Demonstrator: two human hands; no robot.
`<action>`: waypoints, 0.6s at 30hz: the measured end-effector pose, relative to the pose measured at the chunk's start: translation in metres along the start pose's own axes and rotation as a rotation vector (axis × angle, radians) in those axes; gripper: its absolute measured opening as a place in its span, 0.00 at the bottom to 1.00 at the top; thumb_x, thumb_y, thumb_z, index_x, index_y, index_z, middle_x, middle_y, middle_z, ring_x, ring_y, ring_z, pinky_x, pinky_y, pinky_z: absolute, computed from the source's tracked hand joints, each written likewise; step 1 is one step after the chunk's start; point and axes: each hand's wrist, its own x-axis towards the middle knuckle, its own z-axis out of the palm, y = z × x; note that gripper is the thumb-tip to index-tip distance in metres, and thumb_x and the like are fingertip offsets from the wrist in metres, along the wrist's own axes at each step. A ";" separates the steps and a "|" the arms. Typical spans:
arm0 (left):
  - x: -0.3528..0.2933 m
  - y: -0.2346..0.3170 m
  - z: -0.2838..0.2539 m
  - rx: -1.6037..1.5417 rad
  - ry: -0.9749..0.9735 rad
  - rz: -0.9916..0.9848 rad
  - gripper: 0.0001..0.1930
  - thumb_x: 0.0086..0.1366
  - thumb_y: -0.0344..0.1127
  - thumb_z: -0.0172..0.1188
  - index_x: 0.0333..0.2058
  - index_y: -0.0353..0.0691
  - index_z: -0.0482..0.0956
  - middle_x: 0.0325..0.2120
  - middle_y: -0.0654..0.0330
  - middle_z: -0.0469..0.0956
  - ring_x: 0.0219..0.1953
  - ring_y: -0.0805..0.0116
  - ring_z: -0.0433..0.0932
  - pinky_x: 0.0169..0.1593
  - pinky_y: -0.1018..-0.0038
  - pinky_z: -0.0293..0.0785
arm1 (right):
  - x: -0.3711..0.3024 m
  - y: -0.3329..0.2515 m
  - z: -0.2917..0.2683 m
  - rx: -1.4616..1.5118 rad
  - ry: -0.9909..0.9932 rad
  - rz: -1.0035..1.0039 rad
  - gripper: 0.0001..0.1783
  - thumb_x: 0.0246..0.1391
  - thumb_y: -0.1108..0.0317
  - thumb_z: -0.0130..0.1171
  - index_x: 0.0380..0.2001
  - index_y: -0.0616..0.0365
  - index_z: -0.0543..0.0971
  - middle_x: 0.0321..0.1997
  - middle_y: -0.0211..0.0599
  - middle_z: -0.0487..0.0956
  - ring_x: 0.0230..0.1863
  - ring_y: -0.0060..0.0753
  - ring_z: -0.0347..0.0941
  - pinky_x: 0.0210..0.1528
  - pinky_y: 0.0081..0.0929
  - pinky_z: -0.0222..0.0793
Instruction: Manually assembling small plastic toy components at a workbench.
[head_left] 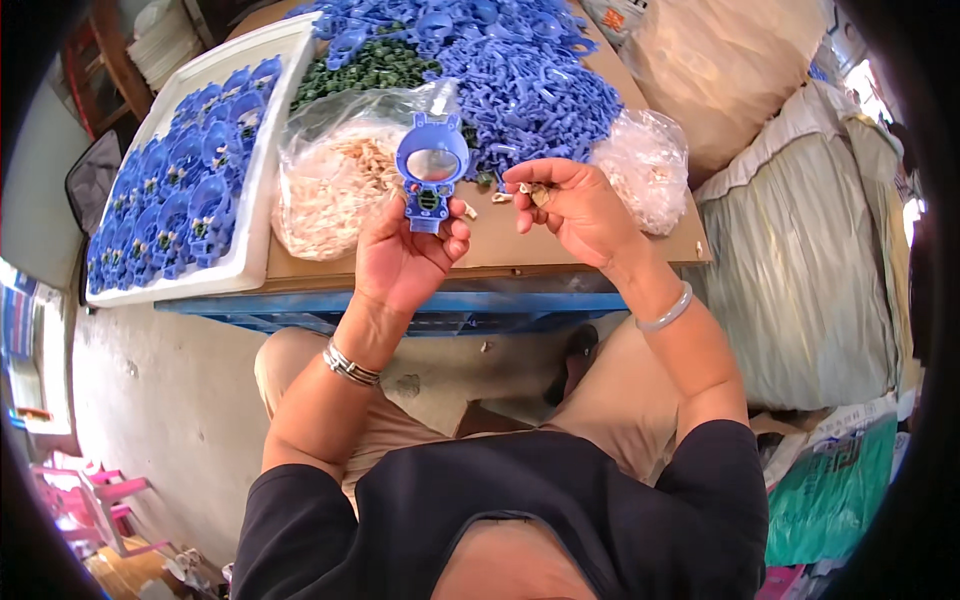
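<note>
Upright in my left hand (398, 262) is a blue plastic toy part (410, 150), with a round ring and two small ears at the top. My fingers and thumb are closed around its lower end, where a dark green piece sits. To the right, my right hand (590, 218) pinches small cream plastic pieces (538, 194) between thumb and fingers, apart from the toy part. More cream pieces lie on the cardboard between my hands. A clear bag of cream pieces (325, 190) stands beside my left hand, and another clear bag (650, 180) lies beyond my right wrist.
Similar blue assemblies fill a white foam tray (262, 225) at the left. Heaps of loose blue parts (545, 100) and dark green parts (360, 80) cover the far tabletop. Large sacks (800, 250) stand at the right. The cardboard-topped table (590, 256) has a blue frame.
</note>
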 end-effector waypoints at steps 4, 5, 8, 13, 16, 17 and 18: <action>0.008 -0.014 -0.005 0.006 -0.006 -0.058 0.23 0.60 0.47 0.43 0.49 0.37 0.62 0.35 0.47 0.72 0.32 0.54 0.72 0.36 0.67 0.68 | -0.010 0.003 -0.002 0.205 0.062 -0.077 0.10 0.50 0.78 0.48 0.37 0.65 0.71 0.36 0.37 0.73 0.33 0.26 0.72 0.42 0.27 0.72; 0.009 -0.016 -0.006 0.006 -0.001 -0.062 0.23 0.60 0.47 0.43 0.49 0.37 0.62 0.35 0.47 0.72 0.32 0.54 0.72 0.36 0.67 0.68 | -0.010 0.002 0.001 0.226 0.089 -0.070 0.09 0.49 0.78 0.49 0.36 0.65 0.71 0.35 0.38 0.73 0.34 0.27 0.72 0.40 0.26 0.72; 0.013 -0.019 -0.006 0.011 -0.007 -0.072 0.23 0.60 0.47 0.42 0.50 0.38 0.61 0.35 0.47 0.72 0.32 0.54 0.72 0.35 0.67 0.68 | -0.013 -0.001 0.003 0.246 0.131 -0.052 0.06 0.49 0.78 0.50 0.32 0.64 0.71 0.35 0.40 0.73 0.34 0.29 0.73 0.36 0.25 0.74; 0.017 -0.025 -0.004 0.038 -0.039 -0.103 0.22 0.61 0.46 0.43 0.50 0.39 0.61 0.36 0.46 0.71 0.33 0.55 0.73 0.35 0.67 0.69 | -0.019 -0.011 0.002 0.149 0.217 -0.011 0.05 0.46 0.77 0.54 0.29 0.63 0.72 0.32 0.39 0.73 0.28 0.29 0.73 0.27 0.22 0.73; 0.018 -0.032 -0.002 0.012 -0.020 -0.148 0.22 0.61 0.45 0.43 0.50 0.39 0.61 0.36 0.46 0.71 0.33 0.55 0.73 0.36 0.67 0.70 | -0.014 0.000 -0.003 -0.031 0.229 -0.341 0.05 0.45 0.77 0.55 0.29 0.63 0.72 0.28 0.35 0.73 0.20 0.23 0.68 0.24 0.17 0.68; 0.018 -0.034 -0.003 0.004 -0.019 -0.147 0.21 0.60 0.44 0.45 0.50 0.40 0.61 0.36 0.46 0.71 0.33 0.55 0.73 0.35 0.67 0.70 | -0.014 -0.001 -0.006 -0.095 0.232 -0.372 0.04 0.45 0.76 0.56 0.28 0.62 0.73 0.25 0.31 0.72 0.18 0.19 0.63 0.22 0.13 0.62; 0.018 -0.035 -0.004 -0.001 -0.013 -0.143 0.21 0.60 0.44 0.45 0.50 0.40 0.61 0.36 0.46 0.71 0.33 0.55 0.73 0.35 0.67 0.70 | -0.016 -0.004 -0.008 -0.093 0.229 -0.363 0.04 0.45 0.76 0.56 0.28 0.62 0.73 0.25 0.31 0.72 0.18 0.19 0.63 0.22 0.13 0.62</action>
